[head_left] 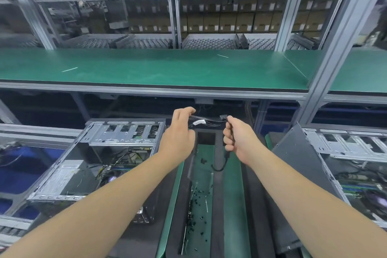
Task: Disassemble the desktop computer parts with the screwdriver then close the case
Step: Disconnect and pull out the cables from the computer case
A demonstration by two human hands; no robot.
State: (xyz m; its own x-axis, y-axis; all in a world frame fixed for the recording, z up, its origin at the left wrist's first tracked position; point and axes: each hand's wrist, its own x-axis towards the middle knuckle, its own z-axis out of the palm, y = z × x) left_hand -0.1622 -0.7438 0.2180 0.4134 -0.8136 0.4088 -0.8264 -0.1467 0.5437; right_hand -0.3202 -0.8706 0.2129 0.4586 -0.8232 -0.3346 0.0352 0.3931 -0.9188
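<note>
Both hands held a thin black wiring harness (209, 122) with a white label above the green-matted table (232, 184): the left hand (180, 135) pinched one end, the right hand (238, 140) gripped the connector end. The open grey sheet-metal computer case (94, 159) lay at left, boards still inside. Small dark screws (198, 216) littered the mat. No screwdriver was visible. Disassembly seemed partial, closing still ahead.

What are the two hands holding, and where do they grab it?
Both hold one black cable. The left hand pinches the thin wires near the white tag. The right hand grips the thick part just below the connector, with the rest dangling.
</note>
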